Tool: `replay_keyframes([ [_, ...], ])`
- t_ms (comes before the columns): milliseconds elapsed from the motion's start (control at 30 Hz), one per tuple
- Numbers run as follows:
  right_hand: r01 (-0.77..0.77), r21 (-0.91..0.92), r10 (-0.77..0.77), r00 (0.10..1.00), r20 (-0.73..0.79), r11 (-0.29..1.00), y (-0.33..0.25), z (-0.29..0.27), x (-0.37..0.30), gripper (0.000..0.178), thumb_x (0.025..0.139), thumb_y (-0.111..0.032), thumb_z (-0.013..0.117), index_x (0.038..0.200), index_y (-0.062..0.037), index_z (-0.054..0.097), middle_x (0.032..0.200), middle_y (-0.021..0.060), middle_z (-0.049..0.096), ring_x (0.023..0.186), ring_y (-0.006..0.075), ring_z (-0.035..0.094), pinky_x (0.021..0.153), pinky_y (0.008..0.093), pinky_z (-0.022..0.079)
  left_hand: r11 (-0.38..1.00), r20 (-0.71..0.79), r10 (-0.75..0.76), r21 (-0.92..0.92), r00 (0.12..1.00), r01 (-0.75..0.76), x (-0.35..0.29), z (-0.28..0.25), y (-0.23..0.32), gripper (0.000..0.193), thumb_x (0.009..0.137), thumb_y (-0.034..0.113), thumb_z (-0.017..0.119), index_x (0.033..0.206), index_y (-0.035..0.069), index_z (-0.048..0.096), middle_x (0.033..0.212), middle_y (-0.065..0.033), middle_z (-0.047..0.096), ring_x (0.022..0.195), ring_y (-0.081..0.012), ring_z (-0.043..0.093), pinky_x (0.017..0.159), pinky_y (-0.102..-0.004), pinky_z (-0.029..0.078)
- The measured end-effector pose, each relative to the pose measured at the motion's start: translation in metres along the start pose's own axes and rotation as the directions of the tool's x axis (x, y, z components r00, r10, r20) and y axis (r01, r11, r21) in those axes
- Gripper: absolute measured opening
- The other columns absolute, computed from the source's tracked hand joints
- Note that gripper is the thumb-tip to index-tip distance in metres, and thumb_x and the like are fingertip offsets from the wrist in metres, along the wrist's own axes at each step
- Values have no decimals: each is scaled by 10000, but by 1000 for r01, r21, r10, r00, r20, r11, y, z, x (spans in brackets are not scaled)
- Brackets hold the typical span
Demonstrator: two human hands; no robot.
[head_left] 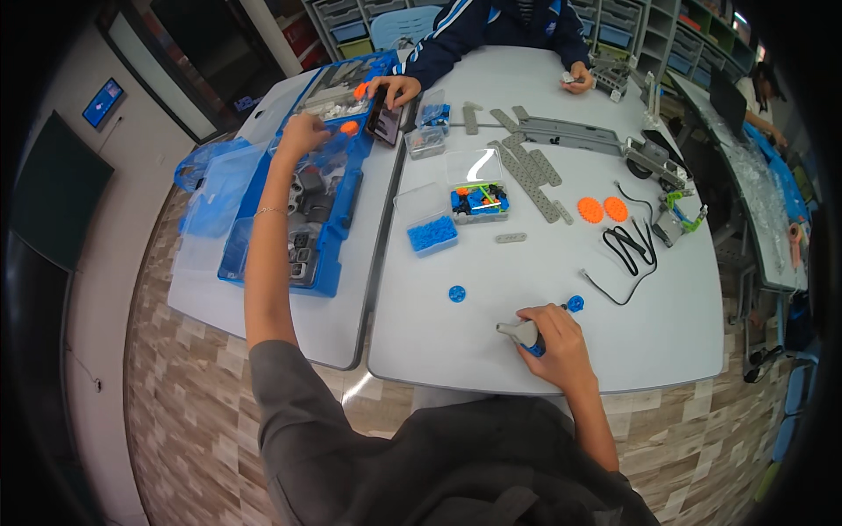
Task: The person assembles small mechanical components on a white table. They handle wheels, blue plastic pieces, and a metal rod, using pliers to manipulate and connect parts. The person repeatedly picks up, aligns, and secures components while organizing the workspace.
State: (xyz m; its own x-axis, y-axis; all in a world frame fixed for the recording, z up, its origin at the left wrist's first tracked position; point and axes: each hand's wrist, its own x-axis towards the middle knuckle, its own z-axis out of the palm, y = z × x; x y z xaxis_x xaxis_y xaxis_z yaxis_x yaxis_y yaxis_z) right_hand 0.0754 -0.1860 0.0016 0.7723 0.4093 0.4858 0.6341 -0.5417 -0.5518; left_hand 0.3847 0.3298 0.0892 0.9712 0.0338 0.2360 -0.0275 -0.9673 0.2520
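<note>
My left arm stretches to the far end of a long blue storage case on the left table. My left hand is bent down over its parts, next to an orange gear; its fingertips are hidden. Near the front edge of the right table, my right hand is closed around a grey rounded building-kit piece with a blue part under it. Just beyond that hand lies a small blue wheel; another blue wheel lies to the left.
Clear boxes hold blue pegs and mixed coloured pieces. Grey beams, two orange gears and black cables lie about. Across the table, another person's hand touches a tablet; their other hand holds a small part.
</note>
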Motion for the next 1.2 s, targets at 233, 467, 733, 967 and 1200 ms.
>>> replay_keyframes([
  [233,8,12,-8,1000,-6,1000,0,1,2,573,605,-21,861,1133,-53,641,1001,125,644,882,341,630,785,417,511,990,13,19,141,1000,-21,-7,2,-46,330,706,166,876,990,17,797,927,-181,775,863,-302,753,811,-398,581],
  [467,8,-4,-8,1000,-22,1000,4,2,4,574,607,-17,855,1137,-56,636,990,122,638,870,340,628,773,414,507,990,-17,-42,133,999,44,0,6,-43,388,650,180,922,982,29,789,911,-167,773,885,-291,753,811,-391,579],
  [733,27,-7,-28,999,-25,1000,3,2,4,583,604,-29,862,1140,-56,633,996,121,637,896,344,629,786,422,504,994,-129,6,107,992,8,-19,-9,-14,295,740,177,867,975,25,776,890,-161,769,867,-309,751,808,-415,578],
  [967,18,6,-18,1000,-24,1000,4,2,4,596,598,-41,870,1145,-58,633,1008,117,646,924,337,636,795,419,506,915,93,356,-237,930,-327,-126,-12,122,207,869,170,802,955,-10,747,851,-96,734,785,-153,662,734,-292,527],
  [1200,32,14,-31,998,-56,999,0,0,4,530,623,-14,841,1118,-50,654,990,106,668,865,307,639,753,382,511,821,280,532,-405,799,-404,-249,18,215,387,827,236,847,1109,18,696,1053,-122,643,917,-260,650,852,-366,547],
])
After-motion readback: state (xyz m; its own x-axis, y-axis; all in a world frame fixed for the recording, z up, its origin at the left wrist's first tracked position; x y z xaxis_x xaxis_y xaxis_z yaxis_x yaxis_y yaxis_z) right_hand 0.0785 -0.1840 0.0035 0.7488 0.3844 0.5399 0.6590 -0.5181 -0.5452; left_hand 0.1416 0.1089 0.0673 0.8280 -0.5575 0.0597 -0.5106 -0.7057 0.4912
